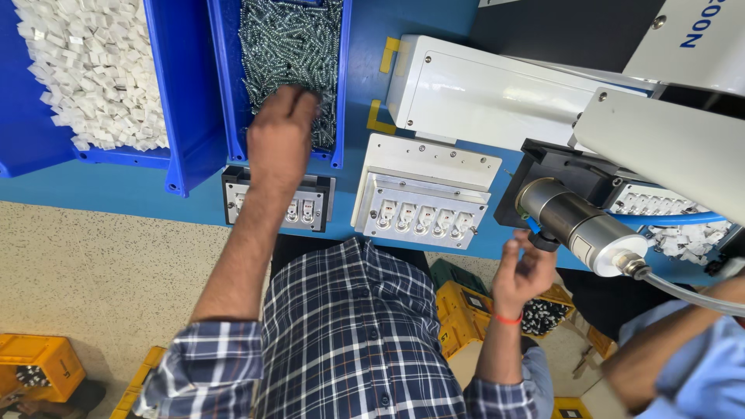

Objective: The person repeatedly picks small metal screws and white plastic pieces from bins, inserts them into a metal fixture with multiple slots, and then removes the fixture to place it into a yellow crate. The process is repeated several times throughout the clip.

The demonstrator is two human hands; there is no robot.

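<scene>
We see the left hand (281, 132) dug into the blue bin (230, 93) of small metal screws (291, 39), fingers curled down among them; whether any are pinched we cannot tell. Screws look light, hard and slippery: best taken by the shank. Right hand (524, 273) hangs loosely half-closed, holding nothing, beside the white fixture (423, 194).

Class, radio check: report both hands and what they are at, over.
Left hand reaching into blue bin of screws. Right hand open by the metal cylinder, holding nothing visible. White jig between, unobstructed.
</scene>
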